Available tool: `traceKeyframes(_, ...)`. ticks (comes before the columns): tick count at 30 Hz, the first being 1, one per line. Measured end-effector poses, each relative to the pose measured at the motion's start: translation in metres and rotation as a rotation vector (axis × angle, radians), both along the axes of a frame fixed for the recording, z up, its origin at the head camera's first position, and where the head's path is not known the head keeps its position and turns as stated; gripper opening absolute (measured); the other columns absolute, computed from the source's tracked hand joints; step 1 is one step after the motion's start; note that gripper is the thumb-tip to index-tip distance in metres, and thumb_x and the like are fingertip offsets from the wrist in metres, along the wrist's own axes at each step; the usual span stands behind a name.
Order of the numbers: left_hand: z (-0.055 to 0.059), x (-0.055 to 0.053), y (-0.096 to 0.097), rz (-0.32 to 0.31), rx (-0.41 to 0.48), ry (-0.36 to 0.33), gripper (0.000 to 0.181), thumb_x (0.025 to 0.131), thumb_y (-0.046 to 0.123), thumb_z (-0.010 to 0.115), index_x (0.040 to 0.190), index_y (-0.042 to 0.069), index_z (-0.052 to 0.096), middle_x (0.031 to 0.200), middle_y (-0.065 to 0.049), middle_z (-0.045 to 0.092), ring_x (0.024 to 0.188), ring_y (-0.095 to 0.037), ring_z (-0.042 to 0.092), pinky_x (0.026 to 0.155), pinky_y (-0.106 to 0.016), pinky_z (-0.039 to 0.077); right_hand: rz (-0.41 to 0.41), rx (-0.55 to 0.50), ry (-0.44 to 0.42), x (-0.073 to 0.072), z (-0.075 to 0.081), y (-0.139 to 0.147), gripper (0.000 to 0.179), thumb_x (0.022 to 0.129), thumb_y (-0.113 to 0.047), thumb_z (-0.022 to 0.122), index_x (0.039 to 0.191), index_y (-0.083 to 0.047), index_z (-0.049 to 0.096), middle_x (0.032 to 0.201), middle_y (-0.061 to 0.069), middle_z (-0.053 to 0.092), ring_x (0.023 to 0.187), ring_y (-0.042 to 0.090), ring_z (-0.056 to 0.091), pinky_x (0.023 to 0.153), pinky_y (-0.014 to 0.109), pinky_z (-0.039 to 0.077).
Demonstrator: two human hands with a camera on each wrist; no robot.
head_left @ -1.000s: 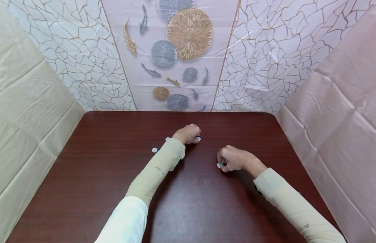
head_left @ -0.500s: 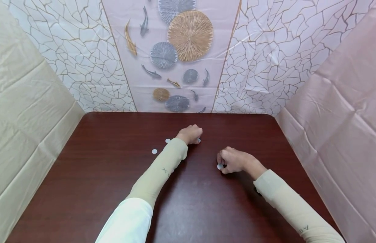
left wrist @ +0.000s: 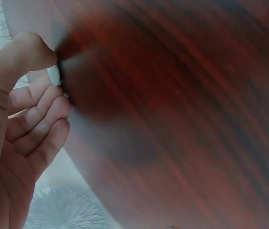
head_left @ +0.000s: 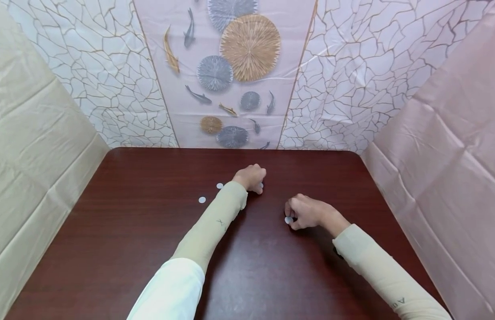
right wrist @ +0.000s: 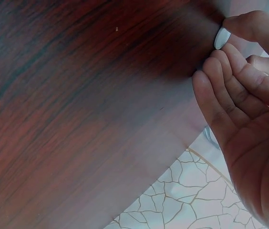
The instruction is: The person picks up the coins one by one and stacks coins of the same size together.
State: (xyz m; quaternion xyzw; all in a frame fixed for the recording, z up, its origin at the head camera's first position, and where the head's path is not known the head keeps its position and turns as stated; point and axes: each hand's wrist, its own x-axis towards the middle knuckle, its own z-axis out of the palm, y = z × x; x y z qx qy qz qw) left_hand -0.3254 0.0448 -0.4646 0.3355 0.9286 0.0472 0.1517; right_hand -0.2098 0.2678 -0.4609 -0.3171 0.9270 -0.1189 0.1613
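Observation:
Toward the far middle of the table, my left hand (head_left: 249, 178) holds a small round white disc (head_left: 261, 185), mostly covered by the fingers in the head view. From the left wrist, that disc shows edge-on between the thumb tip and the fingertips, close over the wood. Nearer and to the right, my right hand (head_left: 307, 211) pinches another white disc (head_left: 288, 220) between thumb and fingers. The right wrist view shows this disc (right wrist: 222, 37) tilted at the tabletop, the other fingers curled beside it.
Two more white discs, one farther back (head_left: 219, 186) and one nearer (head_left: 202, 200), lie left of my left forearm on the dark red-brown wooden table (head_left: 111, 249). Patterned cloth (head_left: 247, 80) hangs behind the table, with plain cloth walls on both sides.
My left hand has shifted slightly right, and its fingers now cover more of its disc. The right hand keeps its grip on its disc in nearly the same place.

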Motion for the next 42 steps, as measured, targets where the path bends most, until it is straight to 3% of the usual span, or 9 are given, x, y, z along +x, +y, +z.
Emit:
traceKeyframes(10,-0.005,-0.002,-0.007,-0.041,0.017,0.039,0.026,0.092,0.03,0.075,0.106,0.013,0.061,0.117,-0.01,0.06,0.103,-0.023,0.058,0.083,-0.036,0.051,-0.001,0.005,0.006,0.002,0.0,0.001,0.014,0.084,-0.015,0.081,0.093,-0.01,0.073,0.086,-0.003,0.066,0.074,0.004,0.059,0.067,0.022,0.053)
traceKeyframes(17,-0.006,-0.005,-0.016,-0.073,0.187,0.064,0.014,0.079,0.026,0.078,0.084,0.017,0.068,0.086,0.001,0.067,0.08,-0.019,0.062,0.07,-0.03,0.053,-0.008,0.005,0.017,0.002,-0.003,0.002,0.014,0.083,-0.015,0.081,0.092,-0.011,0.072,0.085,-0.004,0.066,0.073,0.004,0.059,0.067,0.022,0.053)
traceKeyframes(23,-0.005,-0.004,-0.021,-0.128,0.291,0.069,0.016,0.076,0.025,0.079,0.084,0.017,0.068,0.078,0.006,0.069,0.069,-0.014,0.061,0.066,-0.025,0.05,-0.005,0.003,0.013,0.002,-0.002,0.002,0.014,0.082,-0.015,0.082,0.091,-0.011,0.072,0.085,-0.004,0.067,0.075,0.003,0.06,0.068,0.021,0.054)
traceKeyframes(32,0.006,0.008,-0.021,-0.201,0.339,0.082,0.014,0.074,0.023,0.076,0.083,0.017,0.068,0.076,0.005,0.067,0.065,-0.01,0.057,0.064,-0.022,0.047,-0.013,0.017,-0.011,-0.002,-0.001,0.001,0.013,0.085,-0.016,0.081,0.094,-0.012,0.073,0.088,-0.004,0.069,0.078,0.003,0.062,0.071,0.022,0.055)
traceKeyframes(42,0.011,0.023,-0.022,-0.192,0.326,0.062,0.015,0.075,0.025,0.075,0.084,0.017,0.067,0.077,0.006,0.067,0.066,-0.009,0.058,0.063,-0.021,0.047,-0.005,0.007,-0.004,-0.001,-0.001,0.001,0.014,0.084,-0.017,0.083,0.093,-0.013,0.073,0.086,-0.004,0.068,0.078,0.004,0.061,0.07,0.023,0.054)
